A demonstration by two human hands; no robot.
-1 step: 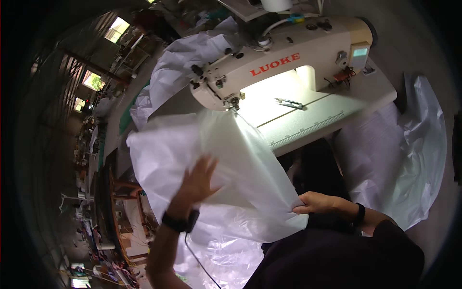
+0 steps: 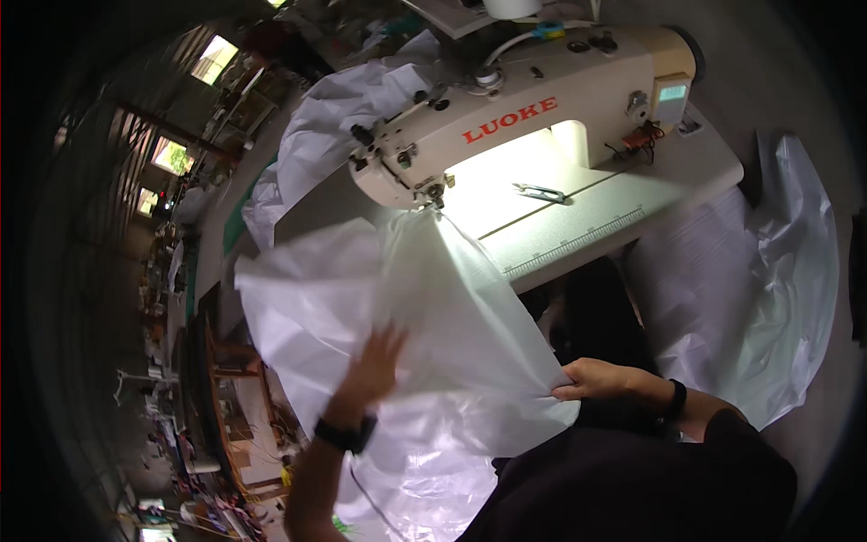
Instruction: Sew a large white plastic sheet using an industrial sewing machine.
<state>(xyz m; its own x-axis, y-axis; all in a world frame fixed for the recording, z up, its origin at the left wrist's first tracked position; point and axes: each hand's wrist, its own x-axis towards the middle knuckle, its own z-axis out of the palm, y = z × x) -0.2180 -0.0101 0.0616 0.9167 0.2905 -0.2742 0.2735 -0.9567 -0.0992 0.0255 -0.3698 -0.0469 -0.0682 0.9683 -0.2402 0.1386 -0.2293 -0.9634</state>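
A large sheet of thin white material (image 2: 461, 316), plastic-like and creased, runs from under the needle area of a white sewing machine (image 2: 506, 113) down to my lap. My right hand (image 2: 596, 379) pinches the sheet's edge at the lower right, pulling that edge fairly straight. Over the left part of the sheet is my left hand (image 2: 375, 361), fingers stretched out and somewhat smeared by motion; whether it touches the sheet I cannot tell. The needle itself is hidden by the machine head. On the lit machine bed lie small thread snips (image 2: 540, 193).
More white sheeting (image 2: 334, 126) is heaped behind the machine head, and another piece (image 2: 768, 298) hangs off the table's right side. The sewing table (image 2: 668, 194) has a ruler along its front edge. A wooden stand (image 2: 226, 361) is at the left.
My left hand has shifted a little downward over the sheet. My right hand keeps its pinch on the edge in nearly the same place.
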